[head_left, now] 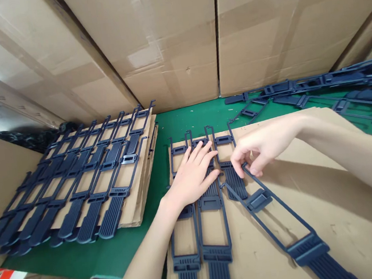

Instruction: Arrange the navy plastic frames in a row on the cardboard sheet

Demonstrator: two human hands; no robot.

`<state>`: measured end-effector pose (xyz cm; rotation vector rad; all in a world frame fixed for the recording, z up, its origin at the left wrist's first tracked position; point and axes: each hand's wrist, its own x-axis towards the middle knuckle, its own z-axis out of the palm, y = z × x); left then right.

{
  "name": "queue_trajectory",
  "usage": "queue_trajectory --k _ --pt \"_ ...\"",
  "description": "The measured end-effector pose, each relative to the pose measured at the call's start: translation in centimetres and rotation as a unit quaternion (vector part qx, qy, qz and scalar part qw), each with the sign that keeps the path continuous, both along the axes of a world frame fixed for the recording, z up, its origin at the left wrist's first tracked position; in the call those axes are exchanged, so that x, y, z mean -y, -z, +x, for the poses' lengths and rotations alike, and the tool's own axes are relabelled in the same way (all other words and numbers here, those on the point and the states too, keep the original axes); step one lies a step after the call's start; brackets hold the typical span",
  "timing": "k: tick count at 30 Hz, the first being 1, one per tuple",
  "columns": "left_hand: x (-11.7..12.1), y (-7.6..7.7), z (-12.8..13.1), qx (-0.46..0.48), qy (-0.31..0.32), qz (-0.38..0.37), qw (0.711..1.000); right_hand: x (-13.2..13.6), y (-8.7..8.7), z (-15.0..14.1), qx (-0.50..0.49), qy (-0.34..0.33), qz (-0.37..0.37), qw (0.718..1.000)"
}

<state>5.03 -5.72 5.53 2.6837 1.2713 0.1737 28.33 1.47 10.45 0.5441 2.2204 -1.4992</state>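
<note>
My left hand [193, 174] lies flat, fingers spread, over dark blue plastic frames with ribbed tongues, partly hiding them. These frames stand in two rows on a cardboard sheet [311, 179]; a near one [216, 248] reaches below my left wrist. My right hand [257, 151] pinches the hooked end of a loose plastic frame [282, 218], which slants down to the right with its ribbed tongue cut off by the lower picture edge. Just left of my right fingers is the ribbed tongue [235, 181] of a far-row frame.
At left, a cardboard stack [136, 208] bears several similar frames in overlapping rows. A loose pile of frames [321, 86] lies at the back right on the green table [183, 117]. Large taped cardboard boxes [161, 39] form a wall behind.
</note>
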Motion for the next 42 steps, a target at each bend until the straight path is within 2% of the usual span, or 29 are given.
queue_trajectory --k 5,9,15,18,20,24,29,32,35,37,40,42 --pt "0.0 0.1 0.1 0.003 0.001 0.002 1.0 -0.2 0.7 0.0 -0.011 -0.004 0.039 0.999" --pt "0.0 0.1 0.0 0.004 0.001 0.001 1.0 -0.6 0.6 0.2 -0.008 0.006 0.034 0.999" --pt "0.0 -0.1 0.1 -0.007 -0.001 0.002 1.0 -1.4 -1.9 2.7 -0.026 0.032 -0.003 0.999" --pt "0.0 -0.1 0.1 -0.009 -0.001 0.001 1.0 -1.6 -3.0 4.4 0.009 0.062 0.023 0.998" --pt "0.0 0.0 0.1 -0.004 0.0 0.001 1.0 -1.6 -3.2 4.8 0.04 0.077 0.042 0.995" --pt "0.0 0.0 -0.1 0.005 0.003 0.005 1.0 -1.0 -2.3 3.1 0.041 0.067 0.047 0.996" --pt "-0.1 0.0 -0.1 -0.003 0.004 0.004 1.0 0.3 -1.2 0.0 -0.054 0.052 0.063 0.995" --pt "-0.2 0.0 0.0 0.004 0.004 0.001 1.0 1.2 -1.8 -0.5 -0.068 0.053 0.133 0.987" --pt "-0.2 0.0 0.0 0.008 0.006 0.0 1.0 2.4 -2.7 -0.6 -0.031 0.049 0.239 0.969" --pt "-0.2 0.0 0.0 0.009 0.007 0.002 1.0 3.3 -2.7 -0.7 -0.003 0.032 0.277 0.96" --pt "-0.2 0.1 0.0 0.012 0.006 0.005 1.0 4.9 -1.6 -0.5 -0.004 0.006 0.305 0.952" --pt "-0.1 0.1 -0.1 0.012 0.005 0.005 1.0 6.0 -0.4 0.1 -0.043 0.009 0.339 0.94"
